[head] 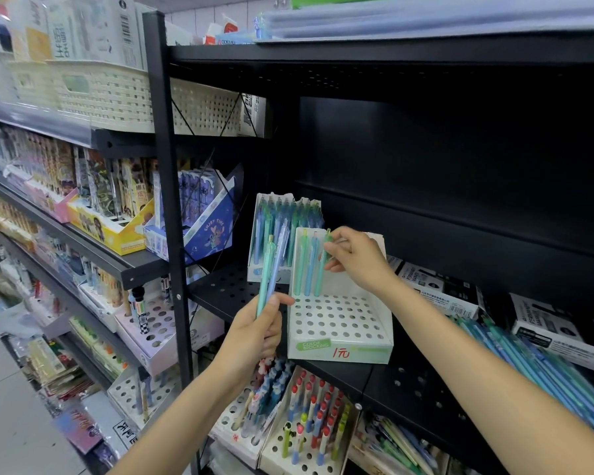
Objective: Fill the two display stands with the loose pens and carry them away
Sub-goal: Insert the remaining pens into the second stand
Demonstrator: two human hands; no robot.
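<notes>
Your right hand pinches a green pen over the front stand; left hand grips spare pens. Risk: missing the hole tips neighbours.

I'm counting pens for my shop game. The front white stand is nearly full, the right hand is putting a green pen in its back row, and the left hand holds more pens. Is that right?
Not quite. The head view shows the front white stand nearly empty: only a few pens in its back row. The right hand does pinch a green pen there, and the left hand holds more pens.
</notes>
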